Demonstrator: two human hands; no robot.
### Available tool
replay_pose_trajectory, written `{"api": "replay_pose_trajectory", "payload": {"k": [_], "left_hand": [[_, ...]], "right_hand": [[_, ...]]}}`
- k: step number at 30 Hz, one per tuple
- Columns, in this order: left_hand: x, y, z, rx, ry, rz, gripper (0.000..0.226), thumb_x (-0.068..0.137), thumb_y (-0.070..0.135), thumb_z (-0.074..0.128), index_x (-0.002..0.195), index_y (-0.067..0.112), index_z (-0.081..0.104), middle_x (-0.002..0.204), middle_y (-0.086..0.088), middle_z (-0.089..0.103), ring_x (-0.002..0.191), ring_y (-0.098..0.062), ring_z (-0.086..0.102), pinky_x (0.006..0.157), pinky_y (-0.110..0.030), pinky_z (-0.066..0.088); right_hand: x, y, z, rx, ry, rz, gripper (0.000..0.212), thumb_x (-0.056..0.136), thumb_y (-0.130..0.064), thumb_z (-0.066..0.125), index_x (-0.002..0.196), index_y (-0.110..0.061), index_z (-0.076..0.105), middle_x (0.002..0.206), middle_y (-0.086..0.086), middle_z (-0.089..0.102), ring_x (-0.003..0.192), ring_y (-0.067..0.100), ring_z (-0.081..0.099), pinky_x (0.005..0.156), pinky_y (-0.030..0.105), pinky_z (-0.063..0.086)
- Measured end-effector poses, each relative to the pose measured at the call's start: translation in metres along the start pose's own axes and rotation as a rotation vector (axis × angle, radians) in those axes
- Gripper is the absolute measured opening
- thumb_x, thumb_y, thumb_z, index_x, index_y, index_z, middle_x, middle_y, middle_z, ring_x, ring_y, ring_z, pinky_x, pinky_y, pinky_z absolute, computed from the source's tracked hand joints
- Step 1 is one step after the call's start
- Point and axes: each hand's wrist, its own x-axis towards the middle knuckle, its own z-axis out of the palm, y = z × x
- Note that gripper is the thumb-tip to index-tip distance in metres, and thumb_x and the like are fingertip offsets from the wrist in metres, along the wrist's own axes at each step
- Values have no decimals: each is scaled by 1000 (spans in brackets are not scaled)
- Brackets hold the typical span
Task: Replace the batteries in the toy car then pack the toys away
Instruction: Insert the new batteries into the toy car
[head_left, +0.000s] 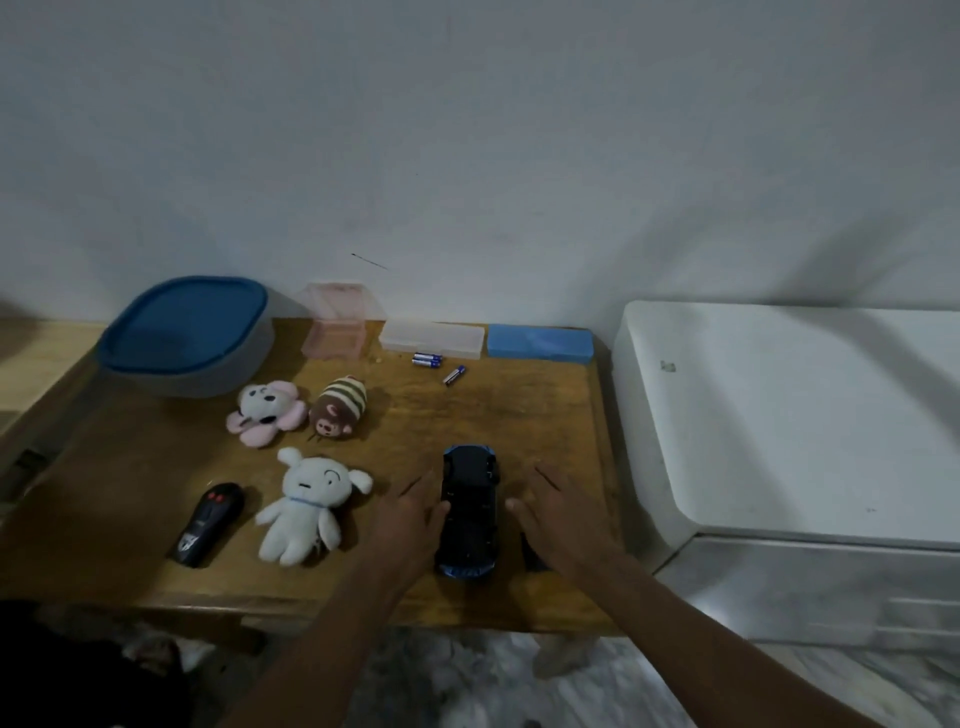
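At the far left of the table (130, 561) lies a black remote (208, 525). Behind it at the rear sits a tub with a blue lid (182, 332), lid on, which looks the likely place for packing the toys later. Next come three plush toys: a pink-and-white one (265, 413), a striped brown one (338, 408) and, nearer the front, a white one (304, 506). Along the wall stand a pink clear box (337, 327), a clear flat case (431, 338) and a blue case (540, 343). In front of the clear case lie a pair of batteries (427, 359) side by side, and a third battery (454, 375) just beside them. The left hand (415, 512) rests by the car's left flank, its grip wide, fingers straight, holding nothing. The toy car (470, 509) lies between the hands near the front edge, apparently dark underside up. The right hand (556, 514) rests on the other side, grip likewise wide and empty, with a small dark piece (532, 553) beside its palm; whether that is the battery cover cannot be told. A white cabinet (779, 415) stands to the right of the table. The battery step appears to be in hand, and no toy is packed yet. The next move calls for steadying the car with one hand and, with the other, either opening the compartment or reaching back for the batteries; the dim light hides which.
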Motion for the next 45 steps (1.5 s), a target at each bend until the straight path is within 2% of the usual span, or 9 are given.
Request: {"api": "replay_pose_trajectory", "payload": {"k": [6, 11, 17, 22, 26, 33, 38, 41, 45], "left_hand": [[-7, -5, 13, -197, -140, -72, 28, 101, 25, 46, 122, 12, 59, 116, -8, 67, 92, -15, 59, 57, -13, 35], [-6, -13, 22, -423, -183, -135, 32, 100, 24, 50, 128, 11, 59, 119, -9, 67, 106, -21, 62, 79, -26, 52], [-16, -19, 8, -542, -188, -82, 27, 97, 15, 54, 121, 9, 64, 111, -7, 69, 94, -14, 63, 59, -6, 44], [-12, -22, -27, -632, -181, -19, 23, 93, 21, 60, 116, 19, 64, 109, -5, 71, 99, -19, 67, 87, -40, 57], [-6, -19, -59, -730, -193, 118, 33, 92, 18, 64, 119, 34, 55, 111, 0, 69, 106, -18, 65, 92, -39, 56], [19, -22, -85, -721, -193, 176, 56, 67, 29, 85, 96, 67, 54, 109, -1, 67, 109, -20, 62, 91, -47, 55], [46, -18, -84, -763, -227, 152, 91, 68, 11, 86, 124, 61, 34, 116, 3, 64, 116, -19, 57, 96, -46, 53], [61, -17, -81, -798, -261, 95, 108, 68, 10, 86, 142, 51, 19, 124, 3, 60, 120, -19, 53, 95, -44, 54], [76, -17, -69, -912, -276, 25, 98, 70, 4, 84, 135, 53, 30, 119, 4, 64, 110, -21, 61, 90, -47, 56]], "right_hand": [[-8, -22, 22, 92, -16, 41, 40, 97, -36, 44, 134, -19, 47, 137, 0, 50, 121, 19, 50, 101, 36, 44], [-16, -43, 32, 172, 1, 147, 28, 100, -28, 41, 120, -14, 54, 110, 6, 63, 90, 16, 56, 61, 19, 38], [-25, -64, 29, 242, 72, 244, 28, 101, -27, 41, 114, -11, 59, 98, 10, 68, 78, 16, 59, 57, 21, 43], [-23, -86, 4, 379, 155, 228, 24, 100, -21, 44, 114, -12, 62, 105, 6, 67, 89, 15, 60, 74, 26, 51], [-15, -102, -20, 394, 202, 153, 21, 98, -20, 47, 112, -20, 64, 99, -7, 62, 83, 1, 54, 61, 7, 39], [14, -109, -42, 499, 247, 70, 22, 96, -18, 50, 106, -24, 69, 97, -5, 70, 85, 2, 63, 63, 11, 47], [48, -98, -45, 495, 205, 42, 24, 95, -17, 51, 111, -23, 68, 105, -2, 71, 91, 8, 65, 73, 20, 56], [68, -90, -45, 467, 157, 51, 22, 96, -21, 50, 112, -23, 66, 104, -3, 68, 80, 0, 59, 64, 10, 48], [90, -82, -44, 435, 102, 41, 18, 94, -21, 53, 99, -20, 69, 92, -4, 69, 75, 5, 61, 68, 21, 55]]}}
